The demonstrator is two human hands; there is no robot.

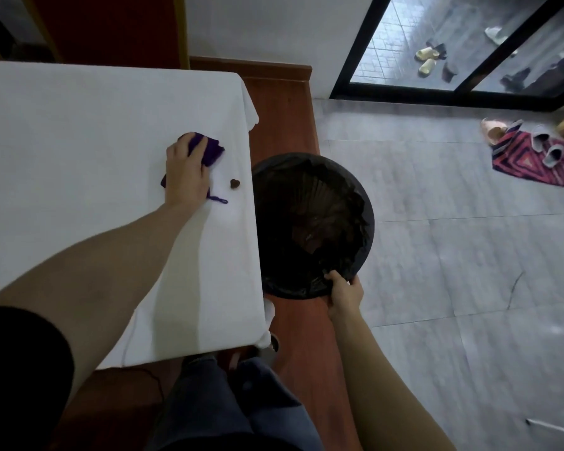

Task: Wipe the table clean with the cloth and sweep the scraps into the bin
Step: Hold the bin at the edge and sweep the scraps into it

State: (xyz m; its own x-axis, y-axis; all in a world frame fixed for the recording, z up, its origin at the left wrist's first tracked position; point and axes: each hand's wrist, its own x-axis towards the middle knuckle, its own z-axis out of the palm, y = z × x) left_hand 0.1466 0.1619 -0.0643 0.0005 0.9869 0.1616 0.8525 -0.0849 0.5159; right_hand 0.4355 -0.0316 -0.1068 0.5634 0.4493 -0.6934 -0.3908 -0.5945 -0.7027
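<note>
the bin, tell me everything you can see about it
The bin is round, black and open-topped, lined with a dark bag. Its inside wall looks ribbed, and brownish scraps lie at the bottom. It sits low beside the right edge of the table, its rim close against the white cloth covering. The right hand grips its near rim, fingers curled over the edge. The left hand does not touch it.

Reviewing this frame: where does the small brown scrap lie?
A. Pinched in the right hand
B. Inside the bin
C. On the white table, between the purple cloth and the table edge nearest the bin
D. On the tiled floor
C: the brown scrap lies on the white table, right of the purple cloth under the left hand, short of the edge beside the bin, whose rim the right hand grips.
</note>
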